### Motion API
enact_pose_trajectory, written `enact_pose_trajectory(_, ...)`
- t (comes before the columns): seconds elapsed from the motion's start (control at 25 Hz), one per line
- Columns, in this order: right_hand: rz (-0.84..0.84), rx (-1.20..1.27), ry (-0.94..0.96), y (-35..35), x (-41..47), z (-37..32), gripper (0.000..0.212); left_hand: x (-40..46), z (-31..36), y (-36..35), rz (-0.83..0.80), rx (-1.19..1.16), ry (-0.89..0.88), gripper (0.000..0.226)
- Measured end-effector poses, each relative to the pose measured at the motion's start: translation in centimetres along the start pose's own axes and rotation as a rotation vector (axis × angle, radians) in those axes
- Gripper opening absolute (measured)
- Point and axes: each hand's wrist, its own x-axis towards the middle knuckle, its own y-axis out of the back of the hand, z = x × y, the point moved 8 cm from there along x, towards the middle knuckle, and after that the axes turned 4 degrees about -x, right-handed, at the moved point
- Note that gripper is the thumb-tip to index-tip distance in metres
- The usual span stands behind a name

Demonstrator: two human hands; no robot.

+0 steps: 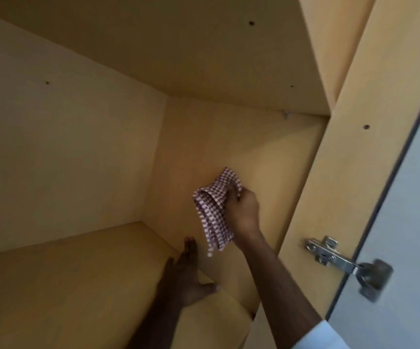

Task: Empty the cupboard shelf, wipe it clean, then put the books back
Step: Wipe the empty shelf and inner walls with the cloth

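Inside the pale wooden cupboard, the right hand (242, 206) grips a bunched checked cloth (214, 210) seemingly against the side wall (266, 167). The left hand (185, 273) lies flat, fingers straight, on the shelf (65, 285).

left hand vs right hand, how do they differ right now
The right hand is raised against the cupboard's side wall, fingers curled round a checked cloth; the left hand holds nothing. The left hand's fingers are straight, lying flat on the shelf, lower than the right hand. Both reach inside the cupboard.
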Motion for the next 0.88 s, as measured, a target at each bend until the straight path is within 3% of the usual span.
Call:
enact_pose_trajectory(0.04,0.135,0.003,0.054,3.1,-1.0,-0.6,0.030,-0.1,0.1,0.0,-0.006,0.011,0.001,0.136)
enact_pose_trajectory(0.12,0.497,-0.119,0.394,9.3,-3.7,-4.5,0.024,-0.4,0.4,0.1,-0.006,0.003,0.000,0.133)
enact_pose_trajectory(0.2,0.709,-0.446,0.768,10.8,-6.1,-7.6,0.028,-0.6,0.6,0.4,0.009,-0.005,-0.004,0.132)
enact_pose_trajectory(0.24,0.696,-0.652,0.840,9.7,-6.0,-7.6,0.036,-0.6,0.5,0.5,0.011,-0.013,-0.002,0.132)
enact_pose_trajectory(0.32,0.493,-0.959,0.731,7.3,-3.5,-4.8,0.055,-0.7,0.4,0.5,-0.002,-0.026,-0.003,0.131)
enact_pose_trajectory(0.4,0.394,-1.057,0.633,6.0,-1.9,-2.5,0.067,-0.8,0.4,0.6,0.034,-0.015,-0.013,0.131)
enact_pose_trajectory(0.56,0.444,-1.008,0.635,4.0,-0.3,-3.3,0.068,-0.6,0.3,0.9,0.072,-0.012,-0.015,0.134)
enact_pose_trajectory(0.68,0.451,-0.900,0.819,-0.4,1.5,-5.1,0.061,-0.7,0.3,1.7,0.107,-0.039,-0.017,0.139)
enact_pose_trajectory(0.88,0.368,-0.847,1.006,-10.7,7.6,-8.8,0.056,-0.8,-0.2,1.3,0.003,-0.081,0.038,0.139)
